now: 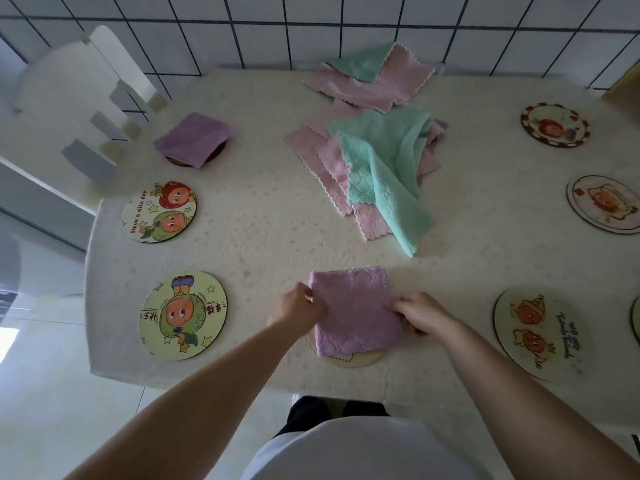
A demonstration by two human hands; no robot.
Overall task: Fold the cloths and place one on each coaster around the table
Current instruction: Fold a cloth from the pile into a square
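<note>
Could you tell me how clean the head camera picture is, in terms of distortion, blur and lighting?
In the head view, wide-angle distortion bows the table edges and wall tiles; light is soft and even, with faint shadows and no glare; the left hand looks slightly smeared, and the far right coasters are washed out.

the round coaster (pixel 159 212) at about nine o'clock on the table carries the curved red words "have a nice day" along its rim. the green coaster (pixel 183 315) at about eight o'clock bears red chinese characters beside its cartoon figure, too distorted to read with certainty. the coaster (pixel 538 332) at about four o'clock has dark cursive lettering that cannot be read.
</note>
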